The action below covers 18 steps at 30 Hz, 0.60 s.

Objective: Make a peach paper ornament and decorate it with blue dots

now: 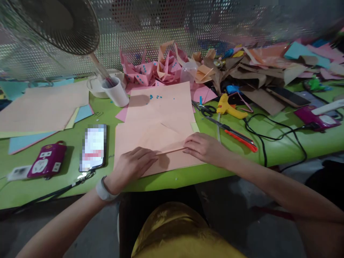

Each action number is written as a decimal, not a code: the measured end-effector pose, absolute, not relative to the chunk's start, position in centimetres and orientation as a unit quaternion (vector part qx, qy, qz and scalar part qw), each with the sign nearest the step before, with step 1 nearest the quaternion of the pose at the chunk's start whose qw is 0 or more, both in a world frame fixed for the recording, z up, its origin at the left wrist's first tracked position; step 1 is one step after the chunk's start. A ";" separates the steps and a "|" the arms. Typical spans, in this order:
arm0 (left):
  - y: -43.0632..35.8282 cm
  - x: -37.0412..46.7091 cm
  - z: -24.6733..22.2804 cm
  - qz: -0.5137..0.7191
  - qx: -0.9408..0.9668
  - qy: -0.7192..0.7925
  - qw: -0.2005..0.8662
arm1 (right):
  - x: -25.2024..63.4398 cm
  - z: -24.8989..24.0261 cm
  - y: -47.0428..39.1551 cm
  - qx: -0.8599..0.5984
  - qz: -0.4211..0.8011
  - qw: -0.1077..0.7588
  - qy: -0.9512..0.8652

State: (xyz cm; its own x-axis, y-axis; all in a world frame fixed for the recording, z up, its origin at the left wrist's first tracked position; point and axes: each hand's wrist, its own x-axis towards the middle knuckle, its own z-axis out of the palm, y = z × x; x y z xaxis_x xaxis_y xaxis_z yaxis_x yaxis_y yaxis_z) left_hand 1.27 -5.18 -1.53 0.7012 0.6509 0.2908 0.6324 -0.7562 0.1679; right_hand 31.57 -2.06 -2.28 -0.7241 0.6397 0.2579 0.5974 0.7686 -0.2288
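Observation:
A folded sheet of peach paper (166, 138) lies over larger peach sheets (158, 107) on the green table. Its near edge shows a fold running between my two hands. At the left end of that fold, my left hand (134, 163) has its fingers together on the paper, the fingertips partly hidden. My right hand (202, 148) grips the right end with its fingers curled over the edge. Small blue pieces (154, 96) are scattered on the upper sheet.
Right of the sheets lie scissors (205, 109), a yellow glue gun (228, 107) and an orange cutter (239, 138). A lit phone (94, 147), purple power strip (48, 159) and white cup (115, 92) stand left. Pink folded paper (142, 73) and brown scraps (249, 73) line the back.

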 end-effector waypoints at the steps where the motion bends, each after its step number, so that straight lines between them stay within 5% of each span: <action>1: -5.0 1.2 -1.5 0.163 0.913 0.372 0.030 | 31.4 -2.3 -1.9 -0.335 0.067 0.161 -0.926; 18: -4.2 0.8 -1.5 0.183 0.853 0.441 0.209 | 30.1 -2.3 -0.4 -0.366 0.209 0.125 -0.898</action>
